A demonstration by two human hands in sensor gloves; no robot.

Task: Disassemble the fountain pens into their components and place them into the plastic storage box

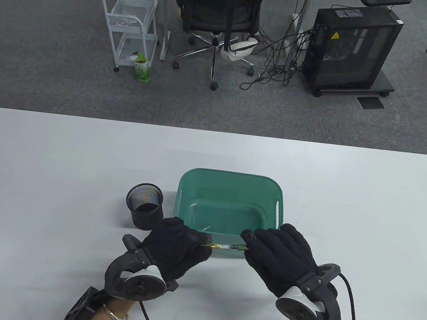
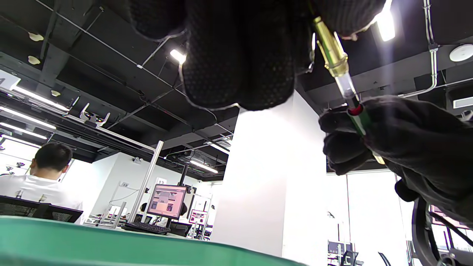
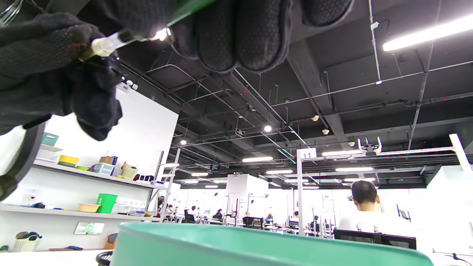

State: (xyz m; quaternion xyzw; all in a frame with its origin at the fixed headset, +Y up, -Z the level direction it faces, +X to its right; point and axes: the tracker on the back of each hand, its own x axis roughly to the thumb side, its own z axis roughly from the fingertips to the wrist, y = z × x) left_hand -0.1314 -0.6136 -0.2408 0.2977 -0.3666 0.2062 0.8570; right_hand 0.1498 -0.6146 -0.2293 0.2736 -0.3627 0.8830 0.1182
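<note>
One white tabletop (image 1: pixel 42 171) carries one green plastic storage box (image 1: pixel 229 192) at centre and one black mesh pen cup (image 1: pixel 144 206) just left of it. One fountain pen (image 1: pixel 226 246) spans two gloved hands: left hand (image 1: pixel 176 248), right hand (image 1: pixel 279 260). In the upper frame stand one office chair (image 1: pixel 219 10), one white cart (image 1: pixel 129 23), one green bottle (image 1: pixel 142 68) and one black computer case (image 1: pixel 351 48).
</note>
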